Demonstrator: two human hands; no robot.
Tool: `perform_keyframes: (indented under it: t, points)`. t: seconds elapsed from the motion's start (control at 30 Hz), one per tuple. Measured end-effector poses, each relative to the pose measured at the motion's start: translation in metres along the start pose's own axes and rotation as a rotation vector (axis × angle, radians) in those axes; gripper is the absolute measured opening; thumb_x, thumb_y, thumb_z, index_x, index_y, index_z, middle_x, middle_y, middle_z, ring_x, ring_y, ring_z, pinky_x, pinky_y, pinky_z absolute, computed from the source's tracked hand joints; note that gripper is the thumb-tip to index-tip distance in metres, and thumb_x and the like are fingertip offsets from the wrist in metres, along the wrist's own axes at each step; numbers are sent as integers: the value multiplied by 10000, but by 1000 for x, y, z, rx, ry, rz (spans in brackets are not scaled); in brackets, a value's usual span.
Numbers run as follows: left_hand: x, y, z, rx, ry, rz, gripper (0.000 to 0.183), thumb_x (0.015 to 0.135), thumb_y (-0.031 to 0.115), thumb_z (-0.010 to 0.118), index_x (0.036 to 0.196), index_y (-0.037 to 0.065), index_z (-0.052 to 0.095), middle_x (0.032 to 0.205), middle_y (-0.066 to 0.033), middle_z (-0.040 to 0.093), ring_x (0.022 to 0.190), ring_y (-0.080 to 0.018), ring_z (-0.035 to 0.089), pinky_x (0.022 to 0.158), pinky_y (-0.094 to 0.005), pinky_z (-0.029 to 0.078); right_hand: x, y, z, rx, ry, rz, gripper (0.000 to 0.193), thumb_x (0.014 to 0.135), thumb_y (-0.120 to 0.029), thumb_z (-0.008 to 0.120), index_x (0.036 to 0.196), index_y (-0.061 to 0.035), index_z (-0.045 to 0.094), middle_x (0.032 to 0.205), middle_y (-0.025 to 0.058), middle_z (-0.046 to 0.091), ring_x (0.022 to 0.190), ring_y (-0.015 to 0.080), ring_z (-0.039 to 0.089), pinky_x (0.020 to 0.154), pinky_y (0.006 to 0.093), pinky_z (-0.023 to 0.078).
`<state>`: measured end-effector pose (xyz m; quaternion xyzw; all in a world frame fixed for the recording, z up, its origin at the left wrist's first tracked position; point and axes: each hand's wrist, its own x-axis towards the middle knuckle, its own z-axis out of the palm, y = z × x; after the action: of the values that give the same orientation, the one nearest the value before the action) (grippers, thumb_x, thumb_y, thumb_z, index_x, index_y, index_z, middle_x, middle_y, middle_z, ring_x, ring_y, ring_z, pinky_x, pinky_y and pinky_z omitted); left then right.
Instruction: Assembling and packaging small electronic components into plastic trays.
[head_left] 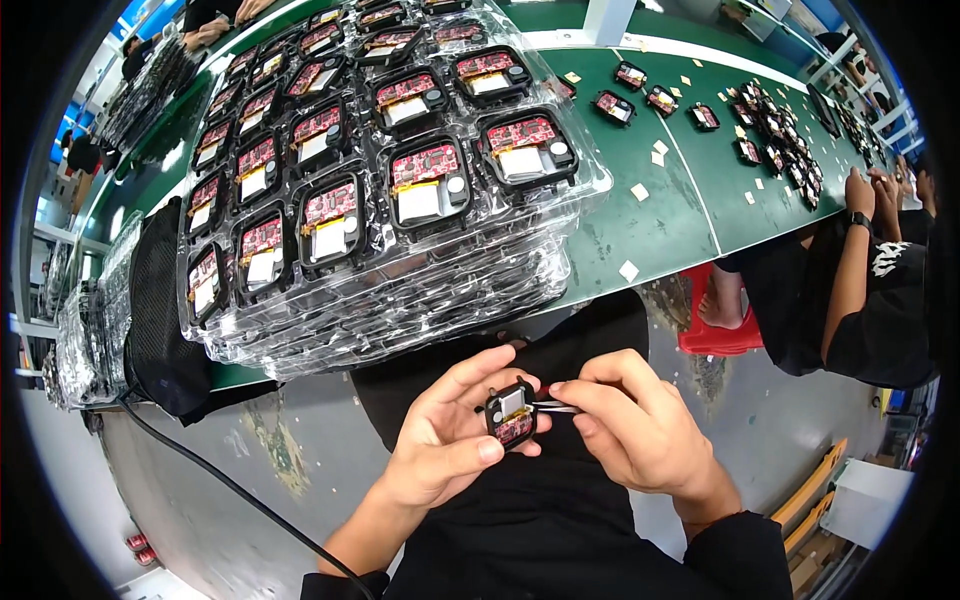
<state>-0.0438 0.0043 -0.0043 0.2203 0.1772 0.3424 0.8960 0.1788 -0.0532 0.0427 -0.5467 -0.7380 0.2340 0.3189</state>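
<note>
My left hand (436, 446) holds a small black device housing (513, 428) between thumb and fingers, above my lap. Its open side faces up, showing a red circuit board, a silver battery and a yellow strip. In my right hand (648, 428) is a pair of metal tweezers (557, 406), pinched between thumb and forefinger. The tips reach the right edge of the housing; whether they grip anything there is too small to tell. Beyond my hands stands a tall stack of clear plastic trays (400, 335), the top one filled with similar housings (428, 183) in rows.
The green worktable (660, 225) carries scattered housings (612, 107), a heap of them (785, 140) and pale paper bits (640, 191). A black cable (230, 485) crosses at lower left beside a black mesh chair back (160, 310). Another person sits at right near a red stool (715, 335).
</note>
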Motion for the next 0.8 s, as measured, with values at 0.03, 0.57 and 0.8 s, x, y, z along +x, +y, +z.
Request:
perform_keyframes:
  t: [0.03, 0.57, 0.8]
  points:
    - [0, -2, -1, -3, 3, 1, 647, 886, 37, 716, 1479, 25, 460, 1387, -254, 527, 1122, -373, 664, 911, -468, 614, 0, 0, 1, 1, -4, 0, 371, 815, -55, 778, 1167, -21, 668, 1085, 133, 626, 748, 256, 688, 602, 352, 578]
    - [-2, -16, -7, 350, 67, 185, 741, 727, -82, 848, 1400, -1, 550, 1334, -179, 611, 1216, -333, 636, 972, -447, 597, -2, 2, 11, -13, 99, -25, 317, 765, -4, 808, 1069, -13, 719, 890, 88, 669, 732, 246, 682, 610, 340, 565]
    - [-3, -17, -8, 438, 45, 216, 732, 730, -83, 852, 1395, 1, 557, 1326, -175, 618, 1224, -330, 631, 990, -451, 583, 0, 4, 14, -25, 98, -38, 294, 760, 9, 801, 1042, -13, 719, 877, 83, 671, 722, 241, 686, 600, 335, 562]
